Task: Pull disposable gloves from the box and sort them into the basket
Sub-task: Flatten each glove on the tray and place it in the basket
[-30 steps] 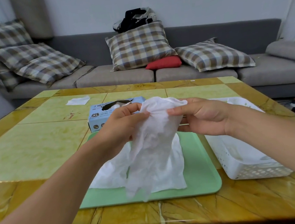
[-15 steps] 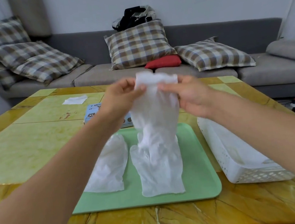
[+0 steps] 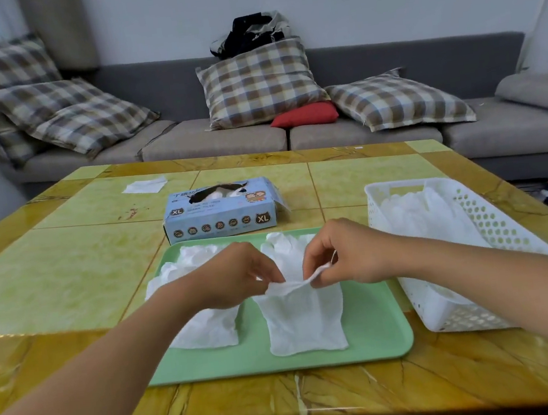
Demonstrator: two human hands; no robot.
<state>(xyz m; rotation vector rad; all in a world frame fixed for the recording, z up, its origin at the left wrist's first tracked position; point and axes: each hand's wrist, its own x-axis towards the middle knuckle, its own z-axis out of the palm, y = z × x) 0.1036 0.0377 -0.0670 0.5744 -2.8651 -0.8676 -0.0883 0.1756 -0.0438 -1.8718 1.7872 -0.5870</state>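
Counting two gloves [image 3: 305, 320] — one tray [image 3: 377, 325]

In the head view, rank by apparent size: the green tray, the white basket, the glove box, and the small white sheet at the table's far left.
1. green tray
2. white basket, though it sits nearer the edge and is partly hidden by the arm
3. glove box
4. white sheet, also farthest away

A home living room: grey sofa [image 3: 291, 132] with plaid cushions [image 3: 260, 83], tiled coffee table [image 3: 66, 267] before it
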